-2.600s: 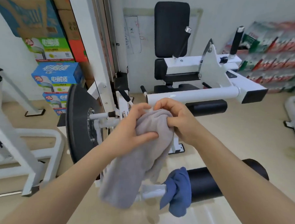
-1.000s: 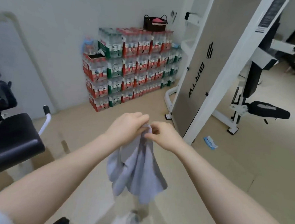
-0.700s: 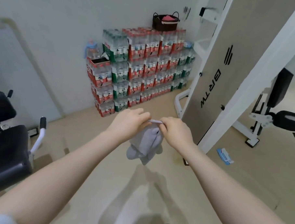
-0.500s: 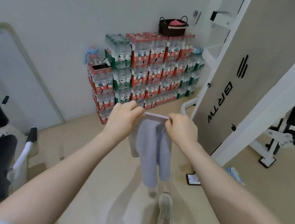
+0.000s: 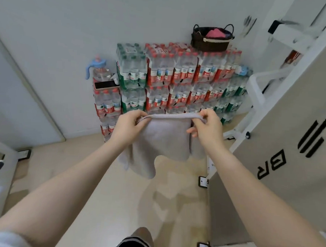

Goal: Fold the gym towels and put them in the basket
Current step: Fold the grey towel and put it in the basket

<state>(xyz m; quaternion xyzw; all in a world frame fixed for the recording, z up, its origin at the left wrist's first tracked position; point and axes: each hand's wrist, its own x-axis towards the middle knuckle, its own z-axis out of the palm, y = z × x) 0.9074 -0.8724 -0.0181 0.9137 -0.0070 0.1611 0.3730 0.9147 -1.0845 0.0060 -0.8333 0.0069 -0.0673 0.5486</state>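
Head view: grey towel (image 5: pixel 163 140) stretched for folding.
Left hand (image 5: pixel 129 124) and right hand (image 5: pixel 208 125) pinch its top edge, long axis 9-to-3; basket (image 5: pixel 210 41) at 12 o'clock.

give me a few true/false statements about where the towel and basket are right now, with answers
1. Both hands, left hand and right hand, pinch the grey towel along its top edge. True.
2. The towel lies on the floor. False: it hangs in the air.
3. The basket sits on top of the stacked water bottles. True.
4. The basket is empty. False: something pink is inside.
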